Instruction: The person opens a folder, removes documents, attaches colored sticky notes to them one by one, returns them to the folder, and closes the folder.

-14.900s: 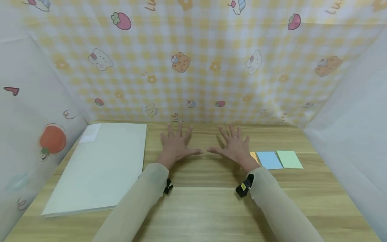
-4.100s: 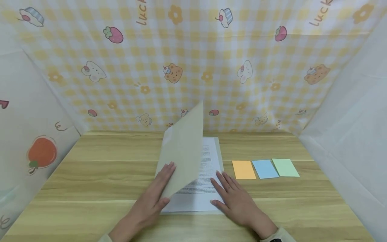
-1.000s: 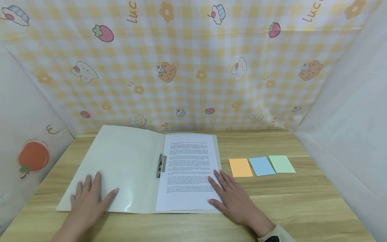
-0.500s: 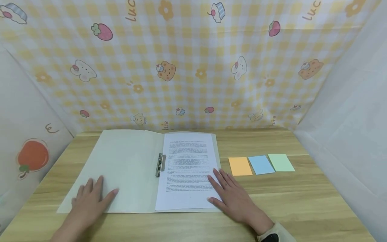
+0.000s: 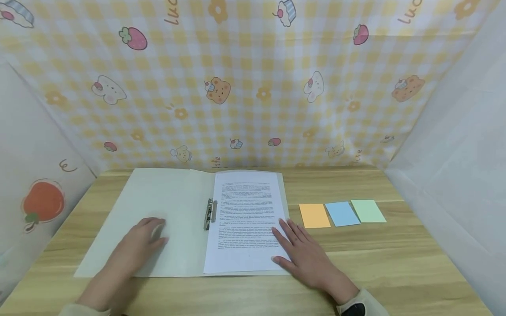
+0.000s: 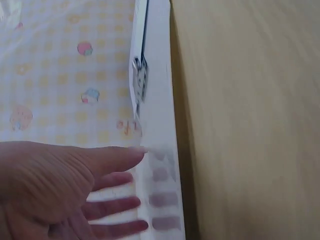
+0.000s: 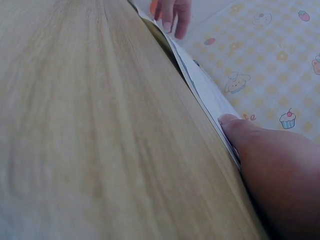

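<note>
A pale folder [image 5: 174, 188] lies spread on the table, its cover turned to the left. Printed pages [image 5: 245, 210] rest on its right half, beside a metal clip [image 5: 210, 214] near the spine. My left hand [image 5: 136, 245] is over the left cover, fingers loosely bent and holding nothing. In the left wrist view the fingertips [image 6: 117, 205] are a little above the cover, with their dark reflections below. My right hand [image 5: 308, 259] rests with extended fingers on the pages' lower right edge. Its thumb [image 7: 232, 125] touches the paper in the right wrist view.
Right of the folder, orange [image 5: 314, 215], blue [image 5: 342, 213] and green [image 5: 368, 211] square notes lie in a row on the wooden table [image 5: 395, 263]. A yellow checked cloth [image 5: 257, 123] hangs behind, with white cloth at both sides.
Earlier the closed folder lay at far left; it was moved to the middle and opened leftward. Within the last half second my left hand lifted from the cover and moved right. The right hand stayed.
</note>
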Tool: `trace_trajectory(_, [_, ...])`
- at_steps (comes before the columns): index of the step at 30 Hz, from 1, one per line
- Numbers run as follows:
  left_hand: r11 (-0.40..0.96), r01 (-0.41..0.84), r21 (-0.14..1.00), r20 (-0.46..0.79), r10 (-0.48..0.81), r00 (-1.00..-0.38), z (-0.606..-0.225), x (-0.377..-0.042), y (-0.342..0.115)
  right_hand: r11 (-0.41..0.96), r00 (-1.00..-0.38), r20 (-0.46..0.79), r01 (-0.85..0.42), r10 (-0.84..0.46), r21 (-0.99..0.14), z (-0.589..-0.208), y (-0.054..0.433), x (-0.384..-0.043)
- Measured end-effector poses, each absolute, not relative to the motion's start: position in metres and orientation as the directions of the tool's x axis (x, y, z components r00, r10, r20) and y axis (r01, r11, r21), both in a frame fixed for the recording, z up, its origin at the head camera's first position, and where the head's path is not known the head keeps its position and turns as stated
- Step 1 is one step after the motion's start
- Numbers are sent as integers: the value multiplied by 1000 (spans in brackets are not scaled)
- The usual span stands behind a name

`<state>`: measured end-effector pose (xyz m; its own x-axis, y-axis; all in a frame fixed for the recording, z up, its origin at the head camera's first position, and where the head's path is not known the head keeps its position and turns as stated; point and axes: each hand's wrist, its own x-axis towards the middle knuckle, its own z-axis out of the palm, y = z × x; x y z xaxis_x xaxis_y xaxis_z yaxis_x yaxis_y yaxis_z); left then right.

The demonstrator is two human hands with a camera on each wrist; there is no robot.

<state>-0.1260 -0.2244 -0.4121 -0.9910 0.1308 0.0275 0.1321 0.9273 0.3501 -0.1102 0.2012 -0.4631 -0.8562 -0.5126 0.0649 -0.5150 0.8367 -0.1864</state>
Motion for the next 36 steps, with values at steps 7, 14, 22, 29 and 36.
trace_trajectory(7, [893, 280, 352, 102, 261, -960, -410, -126, -193, 836, -855, 71, -518, -514, -180, -466, 201, -111])
trace_trajectory(14, [904, 247, 349, 73, 236, -969, -411, -120, -182, 834, -852, 86, -524, -517, -175, -466, 200, -111])
trace_trajectory(22, [919, 254, 301, 67, 245, -967, -416, -120, -174, 834, -852, 92, -523, -515, -177, -466, 202, -112])
trace_trajectory(29, [928, 231, 292, -54, 257, -965, -419, -118, -160, 828, -846, 109, -534, -522, -171, -469, 202, -112])
trace_trajectory(36, [923, 247, 296, -45, 271, -962, -420, -114, -157, 837, -858, 76, -512, -507, -193, -466, 201, -112])
